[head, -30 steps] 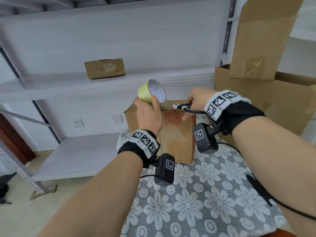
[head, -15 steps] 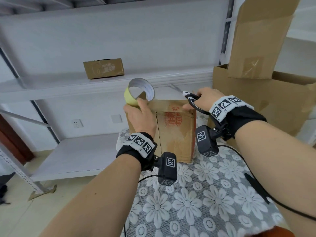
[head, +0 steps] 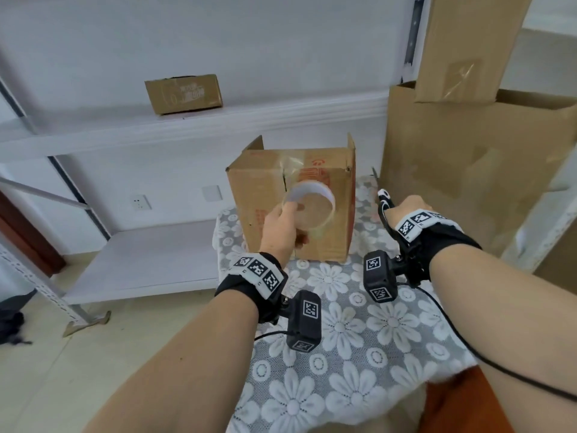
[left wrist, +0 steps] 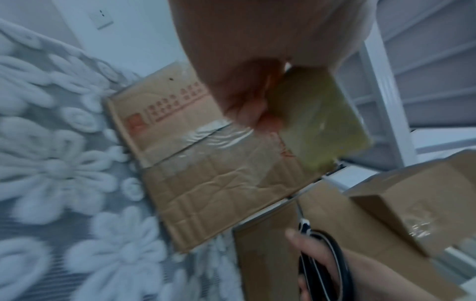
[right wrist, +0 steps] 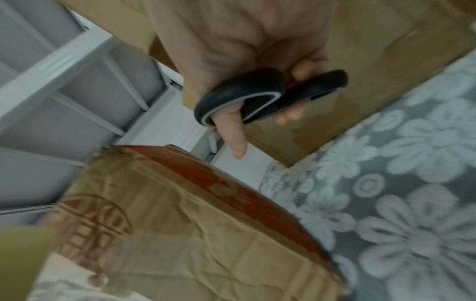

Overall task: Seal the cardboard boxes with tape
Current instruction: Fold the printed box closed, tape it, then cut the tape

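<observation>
Cardboard looms at my right: the big open carton [head: 468, 170] stands with its flap up, nothing closing its mouth that I can see. Smaller, straight ahead on the flowered cloth [head: 359, 354], stands the box [head: 290, 210] I am working on. Its near face shows a glossy strip of clear tape over the split where two flaps meet, so that seam looks done to me. At its top, two flaps stand upright at the corners, which I judge unsealed. A third small box [head: 184, 93] sits on the shelf, well apart; I cannot tell whether it is taped.

In front of the working box my left hand [head: 281, 229] holds the tape roll [head: 309, 204], fingers curled round its rim. My right hand [head: 406, 210], just beside the box, has its fingers hooked through the scissors [right wrist: 268, 95], blades together.
</observation>
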A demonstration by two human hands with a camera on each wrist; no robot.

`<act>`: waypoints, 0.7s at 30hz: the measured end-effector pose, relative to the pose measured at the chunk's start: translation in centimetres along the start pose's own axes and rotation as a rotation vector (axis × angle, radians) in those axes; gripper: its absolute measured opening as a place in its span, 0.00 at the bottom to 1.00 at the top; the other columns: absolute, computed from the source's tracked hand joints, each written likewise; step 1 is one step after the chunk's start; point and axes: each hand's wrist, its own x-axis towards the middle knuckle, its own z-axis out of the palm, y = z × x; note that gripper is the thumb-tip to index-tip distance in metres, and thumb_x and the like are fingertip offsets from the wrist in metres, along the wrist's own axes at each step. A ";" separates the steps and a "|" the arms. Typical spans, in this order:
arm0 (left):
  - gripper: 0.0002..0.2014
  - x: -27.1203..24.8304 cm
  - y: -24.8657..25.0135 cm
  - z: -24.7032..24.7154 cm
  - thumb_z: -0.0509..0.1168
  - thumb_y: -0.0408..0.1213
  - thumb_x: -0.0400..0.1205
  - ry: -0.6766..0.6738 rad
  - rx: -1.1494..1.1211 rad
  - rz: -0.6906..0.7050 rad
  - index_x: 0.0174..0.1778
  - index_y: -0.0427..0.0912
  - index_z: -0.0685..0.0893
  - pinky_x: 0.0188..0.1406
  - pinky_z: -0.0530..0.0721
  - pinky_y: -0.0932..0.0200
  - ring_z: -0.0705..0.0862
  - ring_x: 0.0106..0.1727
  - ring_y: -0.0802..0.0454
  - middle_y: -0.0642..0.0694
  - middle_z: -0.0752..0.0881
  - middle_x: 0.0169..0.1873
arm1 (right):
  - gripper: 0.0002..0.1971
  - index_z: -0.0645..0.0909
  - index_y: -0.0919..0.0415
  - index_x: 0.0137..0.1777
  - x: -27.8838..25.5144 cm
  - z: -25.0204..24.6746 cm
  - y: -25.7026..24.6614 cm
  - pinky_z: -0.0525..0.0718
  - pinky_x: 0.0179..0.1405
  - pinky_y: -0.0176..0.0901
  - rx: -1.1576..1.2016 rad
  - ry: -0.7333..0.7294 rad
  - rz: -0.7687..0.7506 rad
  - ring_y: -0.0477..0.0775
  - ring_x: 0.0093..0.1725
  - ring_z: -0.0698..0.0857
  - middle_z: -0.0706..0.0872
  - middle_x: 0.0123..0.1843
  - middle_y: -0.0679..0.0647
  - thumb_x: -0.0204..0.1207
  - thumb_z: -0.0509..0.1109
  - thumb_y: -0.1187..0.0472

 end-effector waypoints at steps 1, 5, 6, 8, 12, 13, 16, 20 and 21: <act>0.16 -0.3 -1.0 -0.1 0.57 0.43 0.87 -0.086 0.062 -0.063 0.62 0.34 0.79 0.21 0.75 0.61 0.78 0.21 0.52 0.46 0.78 0.26 | 0.27 0.77 0.66 0.44 -0.3 0.6 0.9 0.68 0.29 0.40 -0.050 -0.055 0.011 0.55 0.31 0.78 0.79 0.35 0.62 0.83 0.54 0.40; 0.19 -0.7 -4.3 -0.3 0.57 0.49 0.88 -0.263 0.205 -0.260 0.68 0.38 0.73 0.18 0.80 0.62 0.81 0.22 0.53 0.40 0.83 0.35 | 0.20 0.77 0.67 0.65 0.4 3.6 3.6 0.70 0.44 0.41 -0.008 -0.216 0.011 0.64 0.65 0.79 0.79 0.68 0.64 0.77 0.71 0.59; 0.19 -0.9 -4.8 -0.4 0.57 0.50 0.88 -0.297 0.218 -0.312 0.69 0.40 0.73 0.18 0.81 0.62 0.82 0.22 0.53 0.39 0.83 0.38 | 0.24 0.74 0.70 0.69 0.3 4.1 3.9 0.70 0.39 0.39 -0.013 -0.249 0.022 0.64 0.68 0.77 0.77 0.71 0.62 0.75 0.74 0.61; 0.20 -1.2 -5.4 -0.6 0.60 0.50 0.87 -0.352 0.274 -0.409 0.71 0.42 0.74 0.17 0.82 0.63 0.84 0.24 0.51 0.36 0.84 0.46 | 0.27 0.74 0.70 0.70 0.3 4.8 4.3 0.73 0.33 0.37 -0.033 -0.303 0.045 0.64 0.69 0.77 0.77 0.71 0.62 0.73 0.76 0.62; 0.21 -1.3 -5.4 -1.6 0.67 0.40 0.85 -0.366 0.381 -0.546 0.72 0.36 0.76 0.25 0.89 0.58 0.89 0.32 0.43 0.34 0.81 0.59 | 0.25 0.77 0.68 0.66 0.5 5.5 4.3 0.83 0.61 0.54 0.023 -0.354 0.049 0.65 0.64 0.81 0.80 0.67 0.64 0.70 0.77 0.62; 0.20 -1.1 -5.4 -1.9 0.68 0.39 0.84 -0.364 0.423 -0.562 0.69 0.33 0.77 0.32 0.91 0.54 0.91 0.36 0.40 0.33 0.83 0.58 | 0.24 0.77 0.68 0.67 0.6 5.6 4.0 0.82 0.61 0.53 0.048 -0.335 0.034 0.65 0.64 0.81 0.80 0.67 0.64 0.72 0.75 0.63; 0.17 -0.1 -5.0 -2.6 0.70 0.41 0.82 -0.293 0.667 -0.468 0.58 0.30 0.79 0.49 0.90 0.44 0.90 0.45 0.38 0.37 0.85 0.45 | 0.19 0.78 0.70 0.65 0.8 5.4 2.2 0.80 0.55 0.49 0.062 -0.198 -0.042 0.65 0.62 0.81 0.81 0.64 0.64 0.77 0.70 0.62; 0.13 1.4 -2.9 -3.4 0.63 0.36 0.81 0.217 0.786 0.106 0.60 0.35 0.79 0.51 0.83 0.47 0.82 0.51 0.41 0.40 0.84 0.51 | 0.16 0.79 0.65 0.35 0.5 4.1 -2.0 0.72 0.34 0.44 0.138 0.180 -0.240 0.62 0.37 0.79 0.85 0.40 0.62 0.82 0.63 0.58; 0.13 1.7 -2.2 -3.5 0.62 0.32 0.79 0.309 0.779 0.280 0.60 0.35 0.78 0.56 0.80 0.48 0.80 0.55 0.41 0.39 0.83 0.54 | 0.18 0.75 0.64 0.32 0.4 3.8 -3.1 0.70 0.33 0.44 0.174 0.274 -0.310 0.61 0.36 0.77 0.82 0.36 0.61 0.82 0.62 0.56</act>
